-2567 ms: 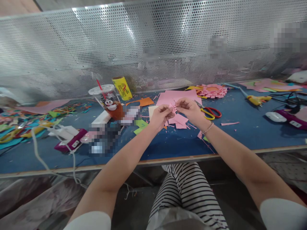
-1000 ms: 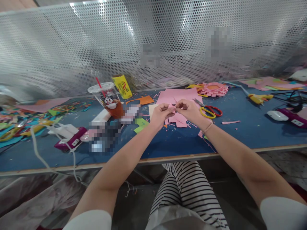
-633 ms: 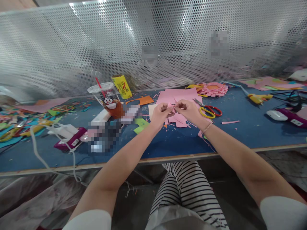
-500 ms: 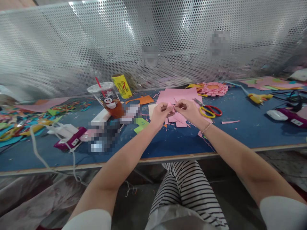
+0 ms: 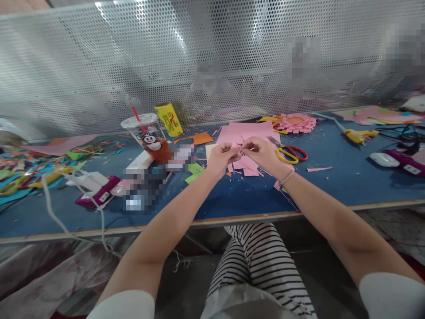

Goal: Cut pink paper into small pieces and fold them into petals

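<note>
Between my two hands is a small piece of pink paper, its top corner sticking up. My left hand is closed on it from the left. My right hand pinches at its right side, fingertips nearly meeting those of the left; they partly hide the paper. Pink paper scraps lie beneath the hands, and a larger pink sheet is just behind them. Close to my right hand rest scissors with one yellow and one red handle.
A cup of brown drink with a red straw stands to the left, near a yellow tube. Purple power strips with cords are on both sides. A glue gun and a pink fringed paper ring lie right. Perforated metal screens the back.
Hardly anything differs. My fingers have shifted very slightly around the pink paper, while both arms and the things on the table stay in place.
</note>
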The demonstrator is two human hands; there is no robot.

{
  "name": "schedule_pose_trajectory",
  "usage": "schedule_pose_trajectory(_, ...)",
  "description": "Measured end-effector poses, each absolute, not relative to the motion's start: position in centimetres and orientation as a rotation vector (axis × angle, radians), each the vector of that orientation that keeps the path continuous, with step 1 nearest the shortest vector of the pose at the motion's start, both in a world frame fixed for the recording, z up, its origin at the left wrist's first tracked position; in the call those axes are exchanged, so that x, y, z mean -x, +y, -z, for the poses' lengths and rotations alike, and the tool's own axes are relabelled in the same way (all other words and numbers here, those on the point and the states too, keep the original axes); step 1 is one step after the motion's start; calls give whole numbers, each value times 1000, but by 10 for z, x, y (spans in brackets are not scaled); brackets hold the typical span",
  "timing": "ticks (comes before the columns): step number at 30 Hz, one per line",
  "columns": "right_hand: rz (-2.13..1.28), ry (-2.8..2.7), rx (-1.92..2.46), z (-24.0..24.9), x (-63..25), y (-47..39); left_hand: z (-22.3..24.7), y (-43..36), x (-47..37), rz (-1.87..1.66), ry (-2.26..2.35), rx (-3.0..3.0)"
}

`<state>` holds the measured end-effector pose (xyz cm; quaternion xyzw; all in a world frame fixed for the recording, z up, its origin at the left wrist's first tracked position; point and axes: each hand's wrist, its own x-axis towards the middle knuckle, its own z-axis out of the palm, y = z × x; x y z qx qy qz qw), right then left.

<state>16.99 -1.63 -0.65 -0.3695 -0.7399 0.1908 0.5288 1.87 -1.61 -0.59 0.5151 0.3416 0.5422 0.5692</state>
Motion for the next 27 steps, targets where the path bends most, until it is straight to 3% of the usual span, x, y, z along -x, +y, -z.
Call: schedule_pose_trajectory(27, -786, -1661, 745, 9, -171, -12, 0, -20, -17, -1234, 766, -1227)
